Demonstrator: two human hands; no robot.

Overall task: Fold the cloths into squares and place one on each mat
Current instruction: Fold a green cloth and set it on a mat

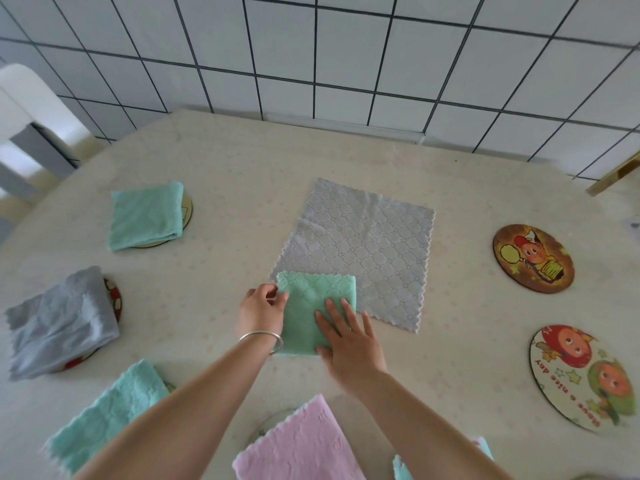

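Observation:
A green cloth [311, 299] folded into a square lies in the middle of the table, overlapping the near corner of a flat, unfolded grey cloth [360, 247]. My left hand [261, 311] pinches the green square's left edge. My right hand [349, 341] presses flat on its lower right part, fingers spread. Two round picture mats lie bare at the right: a brown mat [533, 258] and a larger pale mat [583, 377]. Folded cloths cover the mats on the left: a green one [145, 216], a grey one [62, 330], another green one [110, 414]. A pink one [301, 448] sits near me.
The round table has a pale cloth [214, 161] and stands against a white tiled wall [346, 57]. A white chair back [24, 98] stands at the far left. Another green cloth corner [401, 467] shows at the bottom edge, under my right forearm.

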